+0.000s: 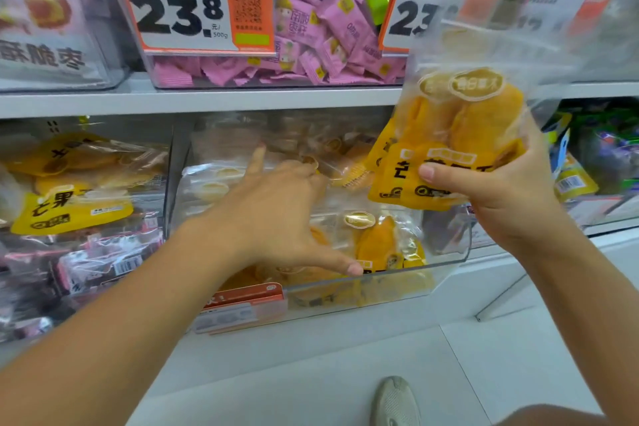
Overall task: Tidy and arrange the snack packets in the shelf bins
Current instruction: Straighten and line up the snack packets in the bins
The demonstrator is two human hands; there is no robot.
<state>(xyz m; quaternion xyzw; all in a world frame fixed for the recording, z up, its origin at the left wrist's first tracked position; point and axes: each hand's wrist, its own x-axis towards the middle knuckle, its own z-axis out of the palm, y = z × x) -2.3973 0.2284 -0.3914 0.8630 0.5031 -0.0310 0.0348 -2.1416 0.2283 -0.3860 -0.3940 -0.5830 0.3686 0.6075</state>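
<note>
My right hand (491, 197) grips a stack of yellow dried-mango packets (460, 135) and holds it up in front of the shelf, above the right end of a clear plastic bin (449, 270). My left hand (280, 214) reaches into that bin with fingers spread, the index finger pointing up and the thumb resting near the front rim. Several more mango packets (377, 242) lie inside the bin under and beside my left hand.
A bin to the left holds more yellow packets (69, 190), with dark and pink packets (96, 263) below. The upper shelf carries a bin of pink sachets (321, 28) and orange price tags (193, 0). A shoe (394, 401) stands on the white floor.
</note>
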